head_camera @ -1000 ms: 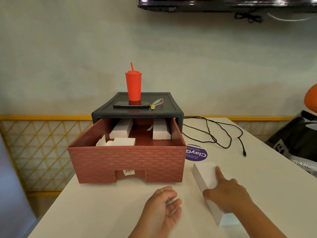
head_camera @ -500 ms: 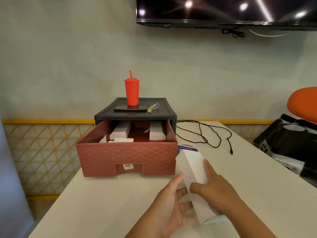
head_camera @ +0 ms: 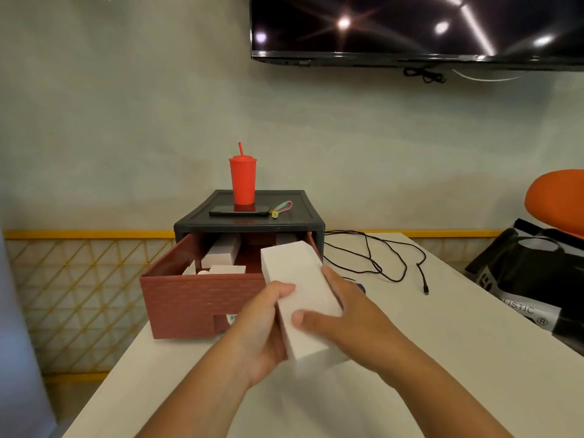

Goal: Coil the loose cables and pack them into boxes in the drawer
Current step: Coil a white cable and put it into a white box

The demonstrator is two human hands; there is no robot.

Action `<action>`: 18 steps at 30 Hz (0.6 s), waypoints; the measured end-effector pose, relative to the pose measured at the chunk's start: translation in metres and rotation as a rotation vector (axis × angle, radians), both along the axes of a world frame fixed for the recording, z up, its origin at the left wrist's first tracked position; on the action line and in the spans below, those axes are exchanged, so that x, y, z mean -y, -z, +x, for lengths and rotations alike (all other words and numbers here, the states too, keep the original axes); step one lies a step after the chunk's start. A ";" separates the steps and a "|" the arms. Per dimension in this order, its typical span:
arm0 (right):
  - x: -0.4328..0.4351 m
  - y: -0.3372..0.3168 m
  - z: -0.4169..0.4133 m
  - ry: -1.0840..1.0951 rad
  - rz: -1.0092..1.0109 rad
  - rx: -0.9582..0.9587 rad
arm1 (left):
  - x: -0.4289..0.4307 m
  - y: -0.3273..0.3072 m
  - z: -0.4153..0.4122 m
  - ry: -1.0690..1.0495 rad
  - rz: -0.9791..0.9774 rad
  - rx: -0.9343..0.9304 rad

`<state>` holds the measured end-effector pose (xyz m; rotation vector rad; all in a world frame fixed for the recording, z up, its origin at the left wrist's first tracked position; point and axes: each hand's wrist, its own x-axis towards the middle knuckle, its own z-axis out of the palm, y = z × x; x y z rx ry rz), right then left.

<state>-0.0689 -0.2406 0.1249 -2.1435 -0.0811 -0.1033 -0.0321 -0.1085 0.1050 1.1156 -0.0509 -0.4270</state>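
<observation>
Both hands hold a long white box [head_camera: 297, 281] in the air in front of the open red-brown drawer [head_camera: 202, 298]. My left hand [head_camera: 262, 330] grips its near left side from below, thumb on the top face. My right hand [head_camera: 344, 314] grips the right side, thumb on top. Inside the drawer lie other white boxes [head_camera: 221, 252]. A loose black cable [head_camera: 379, 257] sprawls on the white table [head_camera: 442, 343] to the right of the drawer unit.
The dark drawer cabinet [head_camera: 249, 221] carries a red tumbler [head_camera: 242, 180], a phone [head_camera: 238, 211] and a keychain [head_camera: 281, 208]. A black bag [head_camera: 531, 279] and an orange seat [head_camera: 556, 200] stand at the right. A TV [head_camera: 410, 26] hangs on the wall.
The white box has been lifted off the table and carried left towards the drawer. My left hand came up and took hold of it alongside the right. The view tilted up.
</observation>
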 end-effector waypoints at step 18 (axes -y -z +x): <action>0.005 -0.012 0.146 0.275 0.020 -0.093 | -0.037 -0.055 0.126 -0.160 0.382 -0.054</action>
